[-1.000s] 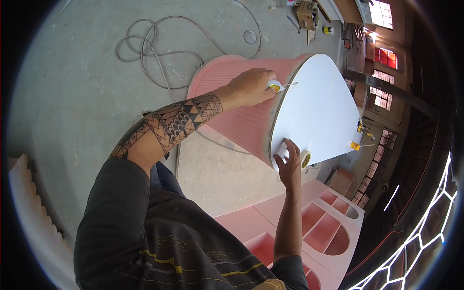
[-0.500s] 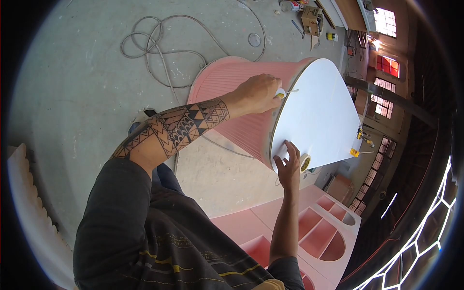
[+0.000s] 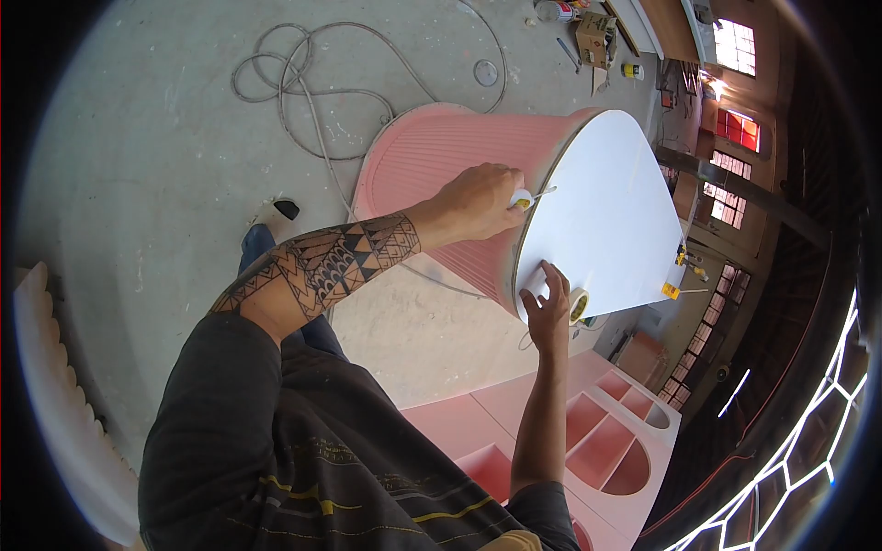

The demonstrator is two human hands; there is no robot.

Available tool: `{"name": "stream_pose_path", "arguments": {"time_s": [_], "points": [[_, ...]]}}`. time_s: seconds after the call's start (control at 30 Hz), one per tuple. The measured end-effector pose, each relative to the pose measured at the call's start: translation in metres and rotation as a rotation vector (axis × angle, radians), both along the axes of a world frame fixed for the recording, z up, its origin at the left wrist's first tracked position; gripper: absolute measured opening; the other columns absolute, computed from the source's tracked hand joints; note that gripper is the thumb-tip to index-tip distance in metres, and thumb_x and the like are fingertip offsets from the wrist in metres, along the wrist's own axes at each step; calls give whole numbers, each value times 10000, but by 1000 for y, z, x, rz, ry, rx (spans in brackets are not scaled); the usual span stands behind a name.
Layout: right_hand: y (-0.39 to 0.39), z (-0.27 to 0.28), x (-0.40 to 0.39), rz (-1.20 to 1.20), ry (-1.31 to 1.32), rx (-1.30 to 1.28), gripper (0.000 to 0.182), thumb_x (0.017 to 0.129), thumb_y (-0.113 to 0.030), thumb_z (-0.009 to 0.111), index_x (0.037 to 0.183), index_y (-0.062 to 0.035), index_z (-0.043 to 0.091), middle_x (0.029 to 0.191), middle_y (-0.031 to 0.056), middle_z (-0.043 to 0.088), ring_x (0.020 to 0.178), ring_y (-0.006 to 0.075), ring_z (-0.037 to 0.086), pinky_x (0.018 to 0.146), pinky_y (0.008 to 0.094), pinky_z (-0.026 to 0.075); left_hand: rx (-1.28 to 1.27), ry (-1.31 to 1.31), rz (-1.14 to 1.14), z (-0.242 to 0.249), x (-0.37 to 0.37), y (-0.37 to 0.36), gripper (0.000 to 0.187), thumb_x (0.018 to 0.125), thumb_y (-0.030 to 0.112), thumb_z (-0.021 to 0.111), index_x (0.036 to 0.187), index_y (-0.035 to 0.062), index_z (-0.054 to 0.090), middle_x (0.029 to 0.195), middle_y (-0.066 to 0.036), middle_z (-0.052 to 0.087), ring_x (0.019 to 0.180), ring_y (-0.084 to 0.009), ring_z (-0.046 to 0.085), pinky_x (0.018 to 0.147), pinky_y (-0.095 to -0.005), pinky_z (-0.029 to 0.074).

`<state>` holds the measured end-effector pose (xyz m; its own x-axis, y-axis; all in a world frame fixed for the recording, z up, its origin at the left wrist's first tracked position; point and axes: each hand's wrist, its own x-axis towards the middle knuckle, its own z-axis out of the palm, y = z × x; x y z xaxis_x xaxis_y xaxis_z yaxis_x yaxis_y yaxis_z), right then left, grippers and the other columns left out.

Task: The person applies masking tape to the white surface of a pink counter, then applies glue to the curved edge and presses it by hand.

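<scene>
and it's the left hand (image 3: 473, 200) clenched around a small white-and-yellow bottle (image 3: 521, 198), right at the white panel's (image 3: 611, 207) curved edge! looks light, probably squeezable; best pinched round its body, clear of the thin tip (image 3: 547, 192). over on the panel's near corner, the right hand (image 3: 549, 321), fingers curled, beside a tape roll (image 3: 579, 293); can't tell whether it's grasping anything. panel seems stiff, smooth, perhaps slippery, so steady it by the rim.

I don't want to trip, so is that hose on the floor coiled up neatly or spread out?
Spread out: the hose lies across the floor in loose, crossing loops, with strands trailing away.
</scene>
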<state>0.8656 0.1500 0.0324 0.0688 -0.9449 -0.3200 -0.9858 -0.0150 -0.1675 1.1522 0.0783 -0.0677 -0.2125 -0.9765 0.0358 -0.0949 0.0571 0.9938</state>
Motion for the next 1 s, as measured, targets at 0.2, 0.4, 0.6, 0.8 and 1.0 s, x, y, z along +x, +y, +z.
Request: {"name": "stream_pose_path", "arguments": {"time_s": [0.2,0.4,0.6,0.8,1.0], "points": [[-1,-2,-5,4,-8,-3,663,927,-72,788,1541,-67,541,1582,221,508,1398,401,587,971,471,640,5,-9,-2,0,-5,13,277,965,221,729,1066,-35,692,1028,-228,741,980,-397,727,865,-501,569],[-3,-1,-4,4,-2,-3,667,923,-79,795,1539,-58,541,1577,234,506,1376,411,602,947,470,640,30,18,-9,0,-10,26,286,960,229,735,1048,-39,692,1006,-226,747,965,-397,738,854,-499,574],[-3,-1,-6,19,16,-7,672,921,-78,803,1540,-57,541,1571,234,514,1345,406,624,933,458,646,9,52,36,-1,-18,46,296,935,188,742,1051,-81,697,950,-256,754,886,-396,763,806,-476,606],[-5,2,-5,33,31,-5,667,920,-81,808,1533,-53,547,1566,233,521,1327,399,636,916,445,649,32,60,56,-2,-30,65,276,956,216,733,1031,-44,677,961,-233,741,892,-398,748,790,-490,570],[-6,3,-9,50,22,6,654,933,-114,810,1530,-55,549,1566,231,515,1326,395,637,917,444,654,35,73,116,-4,-42,83,268,957,216,740,1028,-32,666,961,-233,733,879,-402,749,782,-493,586]]}}
